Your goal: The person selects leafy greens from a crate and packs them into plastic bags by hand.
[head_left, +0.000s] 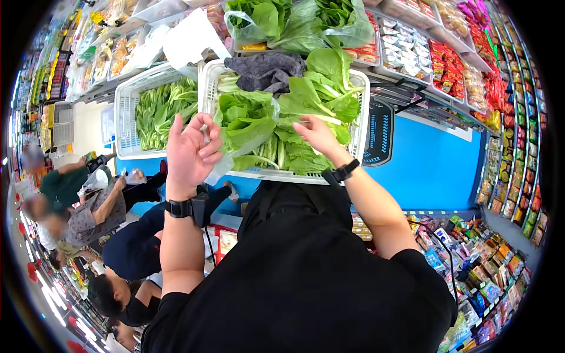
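Observation:
My left hand (193, 150) is raised palm-up at the left edge of a white plastic basket (364, 117), its fingers half curled but apart. Clear plastic film (220, 169) lies beside it, against the basket's near left corner. Inside the basket are leafy greens (244, 132), some of them in clear plastic. Over the right half of these greens, my right hand (319, 140) has its fingers closed at the pale stem of a large green leaf (303, 97); the fingertips are partly hidden. A dark grey cloth (268, 70) lies at the basket's back.
Left of it stands another white basket with green stalks (168, 109). Bagged greens (300, 23) and bins of packaged snacks (406, 47) line the back. A black patterned panel (378, 132) is at the right on a blue surface (424, 165). Several people (126, 253) are at the left.

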{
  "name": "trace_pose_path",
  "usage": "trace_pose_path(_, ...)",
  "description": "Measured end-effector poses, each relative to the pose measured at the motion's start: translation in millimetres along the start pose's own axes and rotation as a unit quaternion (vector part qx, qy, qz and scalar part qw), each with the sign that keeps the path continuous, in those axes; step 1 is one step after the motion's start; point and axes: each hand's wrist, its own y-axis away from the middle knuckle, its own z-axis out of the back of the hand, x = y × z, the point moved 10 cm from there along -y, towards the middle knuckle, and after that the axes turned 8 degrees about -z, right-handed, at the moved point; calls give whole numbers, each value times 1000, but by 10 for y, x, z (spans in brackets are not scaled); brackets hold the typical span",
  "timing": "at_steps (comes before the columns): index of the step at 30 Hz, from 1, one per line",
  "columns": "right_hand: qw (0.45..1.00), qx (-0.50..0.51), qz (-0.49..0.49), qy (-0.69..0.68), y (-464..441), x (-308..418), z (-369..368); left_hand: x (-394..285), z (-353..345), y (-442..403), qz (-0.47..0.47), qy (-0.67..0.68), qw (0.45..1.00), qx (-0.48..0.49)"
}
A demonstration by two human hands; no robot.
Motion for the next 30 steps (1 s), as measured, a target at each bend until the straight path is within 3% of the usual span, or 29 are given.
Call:
trace_pose_path(2,991,7,-22,-135,-93,65,-190,-29,-64,30,0,-1,1000,6)
trace_pose_path(5,988,59,-2,-141,-149,354,-429,-91,-137,101,-10,-10,1000,10)
trace_pose_path(7,991,66,22,-116,-106,518,-458,-124,-153,142,-22,-15,1000,12)
trace_pose_path(9,997,4,63,33,94,767,-297,-217,-99,189,-48,-55,997,2)
trace_pose_path(11,997,-10,75,34,347,984,-206,-283,111,252,-65,-118,990,-46)
trace_pose_path(13,969,-64,211,108,672,1406,-30,-343,327,320,-78,-181,976,-93)
trace_pose_path(17,959,-78,232,145,770,1313,55,-309,385,437,-90,-158,979,-97)
trace_pose_path(19,968,-38,243,55,969,1430,68,-320,353,414,-98,-150,979,-100)
trace_pose_path(21,978,-27,205,16,983,1267,7,-300,356,441,-101,-179,973,-106)
trace_pose_path(23,985,-19,126,-113,828,994,46,-290,390,435,-98,-181,972,-114)
trace_pose_path(25,986,-46,125,-103,893,1158,240,-378,87,499,-146,-93,982,-72)
trace_pose_path(26,986,-78,120,-90,901,1186,373,-443,-24,534,-161,-139,977,-31)
trace_pose_path(27,985,-107,108,-76,936,1121,465,-495,-22,539,-175,-185,966,-40)
trace_pose_path(30,989,-75,100,-83,758,994,495,-420,170,413,-135,-132,978,-92)
